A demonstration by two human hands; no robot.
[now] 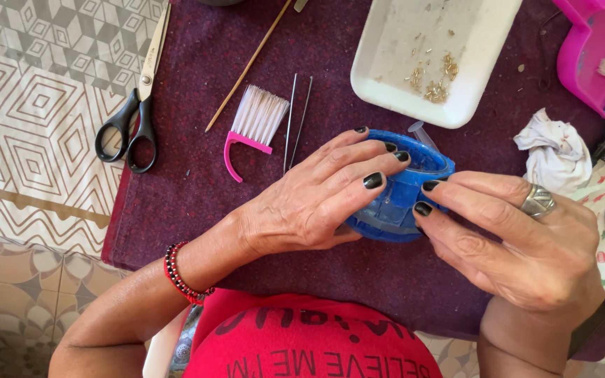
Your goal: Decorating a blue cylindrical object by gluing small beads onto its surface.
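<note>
Red shirt fabric (316,343) fills the near edge, just below the purple felt mat (197,189) that covers the table. Both hands close around a blue round plastic container (404,192) at the mat's middle. Left hand (316,199) lies flat over its left side, fingers spread across the rim; right hand (526,241), wearing a silver ring (538,201), grips its right wall with bent fingertips. Open mat lies left of the hands. Farther off sit a pink-handled brush (253,126), tweezers (297,119), black scissors (134,105) on the mat's left edge, a white tray (386,70) with gold beads, and a crumpled white cloth (554,154) at right.
</note>
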